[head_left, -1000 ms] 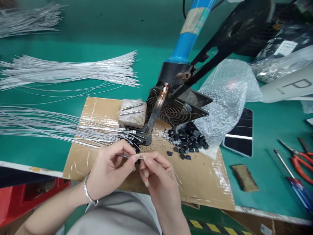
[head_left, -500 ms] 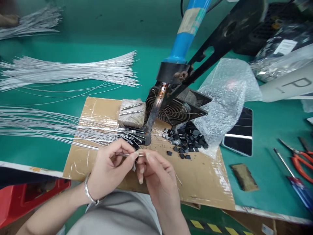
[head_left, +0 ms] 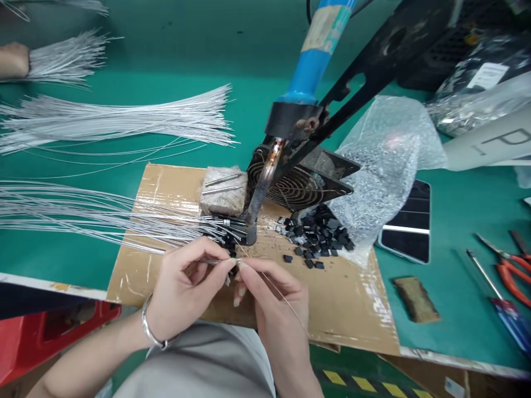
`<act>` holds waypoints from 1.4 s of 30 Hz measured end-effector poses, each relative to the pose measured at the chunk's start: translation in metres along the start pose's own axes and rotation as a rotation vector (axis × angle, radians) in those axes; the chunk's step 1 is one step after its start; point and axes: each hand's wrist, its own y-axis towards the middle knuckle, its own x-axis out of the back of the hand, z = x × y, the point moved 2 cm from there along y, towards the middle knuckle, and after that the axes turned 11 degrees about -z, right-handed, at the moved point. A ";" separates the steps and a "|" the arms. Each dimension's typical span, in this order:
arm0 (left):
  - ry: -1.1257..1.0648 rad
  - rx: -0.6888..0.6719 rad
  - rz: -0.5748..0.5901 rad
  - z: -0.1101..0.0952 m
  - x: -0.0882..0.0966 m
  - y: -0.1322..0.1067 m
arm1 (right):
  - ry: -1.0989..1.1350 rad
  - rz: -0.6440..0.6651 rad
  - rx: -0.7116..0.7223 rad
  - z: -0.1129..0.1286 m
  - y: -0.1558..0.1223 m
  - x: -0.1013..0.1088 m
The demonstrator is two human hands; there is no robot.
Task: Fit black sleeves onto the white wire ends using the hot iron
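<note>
— What is changing on the green table (head_left: 257, 72)?
— At its far left a co-worker's hand (head_left: 12, 59) is now showing, gripping a wire bundle (head_left: 66, 55). A moment ago it was barely in view.
— And over the cardboard sheet (head_left: 352, 298)?
— The left hand (head_left: 182, 293) and right hand (head_left: 276, 301) are still meeting fingertip to fingertip, just in front of the soldering iron (head_left: 265, 182). The left is pinching a thin wire (head_left: 213, 261). The right is pinching a fine strand (head_left: 277, 291), which is now trailing across its fingers.

Green bench top (head_left: 166, 55) w/ yellow-black floor tape (head_left: 334, 380) below.
</note>
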 end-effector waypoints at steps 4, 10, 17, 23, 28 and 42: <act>0.028 0.007 0.003 0.004 0.001 -0.003 | -0.006 -0.008 0.002 0.001 -0.001 0.001; 0.061 -0.039 0.038 0.004 0.001 -0.004 | 0.013 0.026 -0.053 0.006 0.004 0.002; 0.146 -0.162 0.054 0.001 0.003 -0.004 | -0.006 0.135 -0.191 0.013 0.012 0.007; 0.108 -0.117 0.034 0.004 0.001 -0.003 | 0.021 0.129 -0.171 0.012 0.009 0.006; 0.116 -0.141 -0.009 0.005 -0.003 -0.005 | 0.097 0.080 -0.158 0.010 0.007 0.000; 0.088 -0.129 -0.064 0.006 -0.008 -0.009 | 0.214 0.009 -0.166 0.000 0.002 -0.006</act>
